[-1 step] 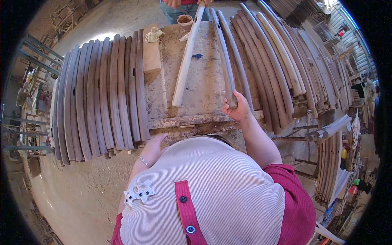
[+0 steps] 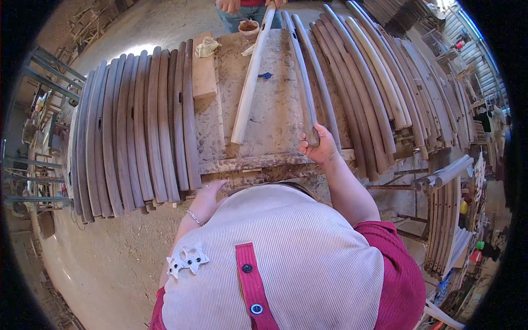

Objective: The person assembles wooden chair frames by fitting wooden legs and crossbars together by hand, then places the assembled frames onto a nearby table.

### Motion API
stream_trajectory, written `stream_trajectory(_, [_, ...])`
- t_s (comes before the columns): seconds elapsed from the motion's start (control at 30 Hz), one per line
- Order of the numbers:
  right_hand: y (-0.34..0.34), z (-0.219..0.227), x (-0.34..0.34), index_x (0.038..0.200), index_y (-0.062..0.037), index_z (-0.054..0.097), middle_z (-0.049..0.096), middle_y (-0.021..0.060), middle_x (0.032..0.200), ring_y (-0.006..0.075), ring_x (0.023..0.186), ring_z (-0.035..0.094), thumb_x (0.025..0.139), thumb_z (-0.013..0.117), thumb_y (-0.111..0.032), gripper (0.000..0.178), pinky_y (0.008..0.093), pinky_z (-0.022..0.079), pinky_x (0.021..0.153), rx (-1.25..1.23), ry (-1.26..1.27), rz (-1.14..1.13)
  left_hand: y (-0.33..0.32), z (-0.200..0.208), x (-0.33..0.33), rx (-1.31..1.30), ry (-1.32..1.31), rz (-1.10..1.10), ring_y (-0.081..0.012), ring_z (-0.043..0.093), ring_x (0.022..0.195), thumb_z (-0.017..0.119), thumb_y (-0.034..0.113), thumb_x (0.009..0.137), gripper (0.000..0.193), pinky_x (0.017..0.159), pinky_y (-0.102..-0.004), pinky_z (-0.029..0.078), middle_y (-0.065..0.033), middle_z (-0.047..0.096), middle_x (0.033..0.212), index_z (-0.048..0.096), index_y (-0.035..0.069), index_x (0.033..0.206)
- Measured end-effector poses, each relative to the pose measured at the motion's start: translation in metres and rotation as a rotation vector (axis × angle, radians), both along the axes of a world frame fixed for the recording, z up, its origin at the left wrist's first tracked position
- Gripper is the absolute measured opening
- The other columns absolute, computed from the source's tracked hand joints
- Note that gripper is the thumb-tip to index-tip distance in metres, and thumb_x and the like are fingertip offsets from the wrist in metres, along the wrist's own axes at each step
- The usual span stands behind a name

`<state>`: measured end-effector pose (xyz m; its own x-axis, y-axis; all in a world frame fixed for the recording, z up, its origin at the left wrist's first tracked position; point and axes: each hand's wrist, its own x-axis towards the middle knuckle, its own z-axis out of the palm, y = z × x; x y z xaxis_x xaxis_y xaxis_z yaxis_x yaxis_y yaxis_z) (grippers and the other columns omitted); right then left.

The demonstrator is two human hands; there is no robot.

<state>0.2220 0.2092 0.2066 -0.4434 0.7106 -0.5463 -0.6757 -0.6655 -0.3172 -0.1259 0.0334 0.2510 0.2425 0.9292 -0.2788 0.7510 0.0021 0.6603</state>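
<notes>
My right hand (image 2: 323, 145) is closed round the near end of a curved, rounded wooden rail (image 2: 304, 82), which has a dark slot near its far end. The rail slants away across the worktable (image 2: 275, 118). Low beside the table's near edge, my left hand (image 2: 208, 197) holds nothing, its visible fingers stretched out; my body hides part of it. Between the hands lies a paler wooden rail (image 2: 250, 88), its far end at a co-worker's hand (image 2: 273, 3). Another slim rail (image 2: 319, 77) rests just right of the one I grip.
Brown curved rails (image 2: 137, 126) lie side by side on the left, and more rails (image 2: 357, 82) on the right. A tub of brown paste (image 2: 249, 27), a rag (image 2: 207, 47), a pale board (image 2: 204, 77) and a small blue scrap (image 2: 266, 76) are on the table.
The co-worker's other hand at the far edge has shifted slightly lower. My hands and the rails stay where they were.
</notes>
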Motion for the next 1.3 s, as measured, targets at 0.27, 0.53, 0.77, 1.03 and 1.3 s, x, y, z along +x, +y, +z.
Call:
stream_trajectory(0.27, [-0.008, 0.002, 0.004, 0.099, -0.0114, 0.044, 0.054, 0.0081, 0.078, 0.0211, 0.058, 0.051, 0.085, 0.052, -0.024, 0.021, 0.0345, 0.044, 0.051, 0.127, -0.336, 0.076, 0.003, 0.006, 0.013, -0.051, 0.012, 0.011, -0.0334, 0.050, 0.109, 0.063, 0.020, 0.079, 0.050, 0.094, -0.0376, 0.039, -0.0201, 0.054, 0.117, 0.046, 0.005, 0.123])
stream_trajectory(0.53, [-0.059, 0.002, 0.008, 0.131, -0.0172, 0.027, 0.053, 0.0075, 0.084, 0.0182, 0.063, 0.054, 0.082, 0.056, -0.011, 0.057, 0.0342, 0.047, 0.045, 0.181, -0.778, 0.237, -0.006, 0.006, 0.026, -0.089, -0.012, 0.061, -0.0338, 0.049, 0.111, 0.061, 0.019, 0.080, 0.048, 0.094, -0.0362, 0.039, -0.0214, 0.051, 0.120, 0.046, 0.003, 0.123])
stream_trajectory(0.77, [-0.059, 0.001, 0.019, 0.142, -0.0178, 0.003, 0.060, 0.0132, 0.089, 0.0209, 0.066, 0.061, 0.083, 0.058, -0.021, 0.080, 0.0341, 0.050, 0.054, 0.199, -1.077, 0.460, -0.002, 0.000, 0.041, -0.070, 0.025, 0.065, -0.0338, 0.049, 0.111, 0.063, 0.016, 0.078, 0.049, 0.094, -0.0367, 0.039, -0.0211, 0.051, 0.119, 0.046, 0.003, 0.122])
stream_trajectory(1.03, [-0.038, 0.049, 0.039, 0.133, -0.0062, 0.029, 0.059, 0.0170, 0.069, 0.0265, 0.062, 0.059, 0.076, 0.061, -0.022, 0.067, 0.0375, 0.047, 0.062, 0.773, -1.527, 0.484, -0.011, -0.003, 0.067, -0.133, -0.036, 0.271, -0.0331, 0.050, 0.109, 0.063, 0.017, 0.078, 0.049, 0.093, -0.0373, 0.041, -0.0204, 0.053, 0.117, 0.047, 0.006, 0.122])
stream_trajectory(1.3, [-0.006, 0.088, -0.075, 0.125, -0.0044, 0.040, 0.049, -0.0004, 0.063, 0.0070, 0.052, 0.043, 0.079, 0.054, -0.002, 0.047, 0.0225, 0.037, 0.048, 1.044, -0.918, 0.504, -0.062, 0.022, 0.069, -0.176, 0.084, 0.523, -0.0354, 0.053, 0.102, 0.064, 0.031, 0.077, 0.051, 0.088, -0.0408, 0.043, -0.0196, 0.056, 0.111, 0.049, 0.008, 0.120])
